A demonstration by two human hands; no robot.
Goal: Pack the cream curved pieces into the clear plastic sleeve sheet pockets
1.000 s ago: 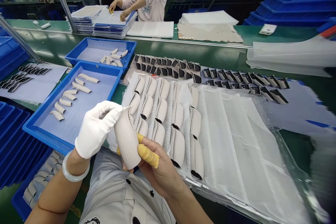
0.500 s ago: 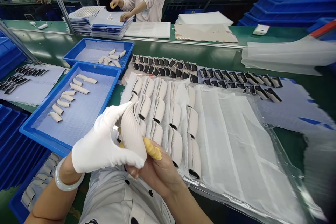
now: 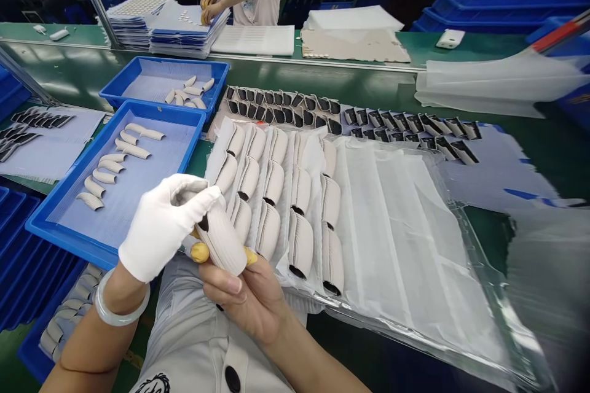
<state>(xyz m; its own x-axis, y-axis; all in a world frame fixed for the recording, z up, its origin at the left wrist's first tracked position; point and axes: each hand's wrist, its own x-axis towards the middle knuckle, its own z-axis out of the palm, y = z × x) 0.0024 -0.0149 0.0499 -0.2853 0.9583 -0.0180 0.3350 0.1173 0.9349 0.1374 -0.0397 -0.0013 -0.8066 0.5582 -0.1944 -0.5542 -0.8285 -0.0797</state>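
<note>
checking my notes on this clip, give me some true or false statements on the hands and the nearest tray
1. The left hand wears a white glove. True.
2. The right hand is fully gloved too. False: it is bare, with yellow finger cots on some fingertips.
3. Both hands hold one ribbed beige part. True.
4. The near blue tray holds black parts. False: it holds pale curved parts.

Bright even overhead light; glare on green belt [image 3: 83, 77]; right edge smeared, distorted.
</note>
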